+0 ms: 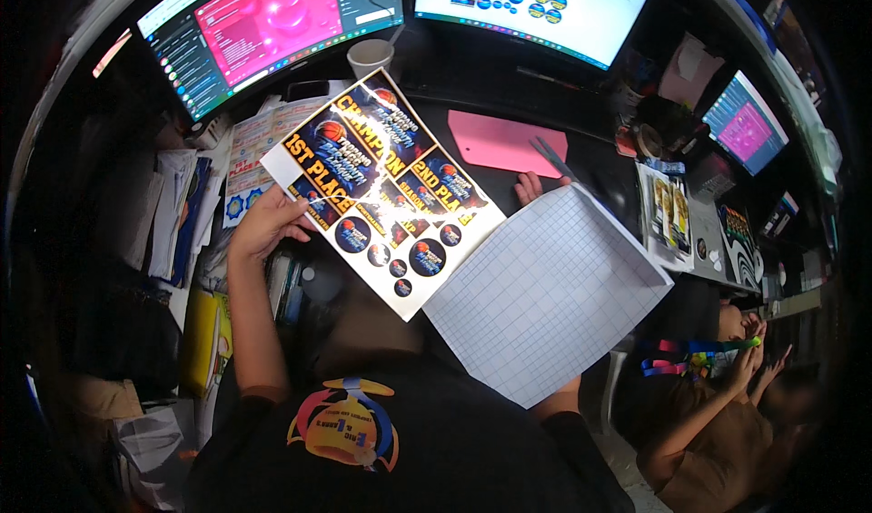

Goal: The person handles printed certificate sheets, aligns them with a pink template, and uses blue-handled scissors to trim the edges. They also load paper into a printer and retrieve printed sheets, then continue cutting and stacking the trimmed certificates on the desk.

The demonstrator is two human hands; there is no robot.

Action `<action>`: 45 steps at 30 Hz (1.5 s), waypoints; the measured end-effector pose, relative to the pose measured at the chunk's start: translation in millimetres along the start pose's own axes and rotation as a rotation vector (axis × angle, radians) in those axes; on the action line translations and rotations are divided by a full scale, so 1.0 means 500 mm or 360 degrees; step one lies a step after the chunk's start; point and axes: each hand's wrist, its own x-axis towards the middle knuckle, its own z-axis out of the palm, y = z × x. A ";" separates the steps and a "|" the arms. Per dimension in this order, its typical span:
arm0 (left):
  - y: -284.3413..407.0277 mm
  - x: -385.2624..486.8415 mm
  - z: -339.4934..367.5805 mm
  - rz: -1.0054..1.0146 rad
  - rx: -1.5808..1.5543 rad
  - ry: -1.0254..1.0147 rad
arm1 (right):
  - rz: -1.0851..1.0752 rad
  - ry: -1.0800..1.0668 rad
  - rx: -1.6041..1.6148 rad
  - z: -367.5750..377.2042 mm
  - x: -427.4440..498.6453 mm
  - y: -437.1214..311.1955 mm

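My left hand [270,221] pinches the left edge of a glossy printed sheet [320,166], held tilted above the desk. It carries basketball award designs in rectangles and circles, and bright glare crosses it. Along its lower right edge it meets a white grid-lined backing sheet [545,295], which bends up along its right side. My right hand [528,187] is mostly behind this gridded sheet; its fingertips show past the upper edge, and the forearm emerges below. Scissors [548,153] lie partly over a pink board [501,137] near those fingertips; whether the hand touches them is hidden.
Two monitors [272,23] [531,9] stand behind the desk, with a white cup [370,57] before them. Papers and folders [174,213] fill the left side. Printed sheets [667,213] and tape rolls [646,141] sit at right. Another person [715,431] handles a colourful ribbon [708,346] at lower right.
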 end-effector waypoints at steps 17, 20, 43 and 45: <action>-0.013 -0.006 -0.022 0.0049 -0.0152 0.0059 | -0.0126 0.0081 -0.0446 0.067 0.067 0.010; -0.005 -0.024 -0.039 0.0048 -0.0169 0.0152 | 0.0029 -0.0068 -0.0383 0.041 0.077 -0.008; -0.001 -0.191 -0.199 0.0832 -0.0820 0.0126 | 0.0426 -0.1069 -0.0933 0.173 -0.102 0.319; -0.005 -0.166 -0.170 0.0736 -0.0806 0.0219 | 0.0928 -0.0978 -0.0460 0.179 -0.103 0.330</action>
